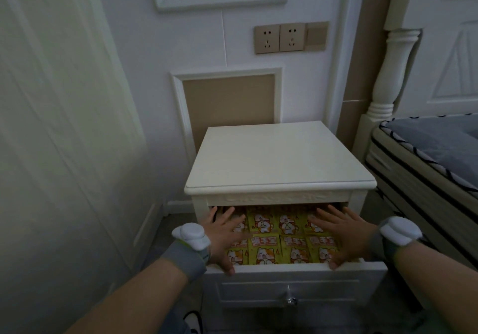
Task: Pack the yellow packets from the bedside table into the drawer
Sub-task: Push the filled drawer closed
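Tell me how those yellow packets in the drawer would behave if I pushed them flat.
The yellow packets look like thin, flat sachets, so probably light and floppy. Their printed faces look smooth, so overlapping ones may slide under the left hand.

— What stands against the far side?
— A white panelled wall [248, 49] with beige insets, and a pair of beige sockets [279, 38] beside a blank plate.
— And to the right?
— A white bed frame [393, 75] with a turned post (grey mattress [426, 137] below). The light is dim.

Grey wristbands [185, 257], white rounded trackers [192, 236] on both wrists; forearms bare.
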A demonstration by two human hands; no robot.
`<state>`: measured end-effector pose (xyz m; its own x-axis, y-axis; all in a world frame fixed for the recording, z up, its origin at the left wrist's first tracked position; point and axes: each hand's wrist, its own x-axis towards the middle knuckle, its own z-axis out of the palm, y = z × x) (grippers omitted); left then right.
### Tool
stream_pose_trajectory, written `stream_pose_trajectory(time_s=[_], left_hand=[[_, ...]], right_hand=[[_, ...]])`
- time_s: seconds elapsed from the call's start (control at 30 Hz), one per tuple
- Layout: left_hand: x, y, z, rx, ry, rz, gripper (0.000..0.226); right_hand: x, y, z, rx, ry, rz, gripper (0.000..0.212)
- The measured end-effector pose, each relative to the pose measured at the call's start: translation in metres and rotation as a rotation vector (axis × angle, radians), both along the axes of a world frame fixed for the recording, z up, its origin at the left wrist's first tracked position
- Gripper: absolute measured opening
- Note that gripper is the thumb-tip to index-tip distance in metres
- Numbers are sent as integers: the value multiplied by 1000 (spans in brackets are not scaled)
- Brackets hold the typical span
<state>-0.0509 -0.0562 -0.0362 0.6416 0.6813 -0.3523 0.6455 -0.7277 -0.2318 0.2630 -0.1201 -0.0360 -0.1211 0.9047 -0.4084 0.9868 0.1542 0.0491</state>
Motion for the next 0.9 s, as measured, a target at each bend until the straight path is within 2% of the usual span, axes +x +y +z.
stream_pose_trajectory(time_s=[0.27,0.37,0.5,0.57,0.67,0.8,0.9], left_hand=[[10,24,1,49,3,-66,101],[15,32,5,60,11,-102,103],[19,40,2,101,0,-128,108],[17,43,0,120,-6,-135,106],[16,45,2,157,-20,-158,102],[11,46,6,251,-68,-159,92],[2,46,2,400,-67,-172,83]], right_hand=[[21,25,-8,-1,89,0,131],[27,28,-14,-28,156,-29,131],[29,33,-17,19,178,-30,120],[28,35,-15,50,177,-5,108],[29,40,-16,89,165,71,104],[26,40,-14,161,185,60,80],[22,40,-9,172,180,71,84]])
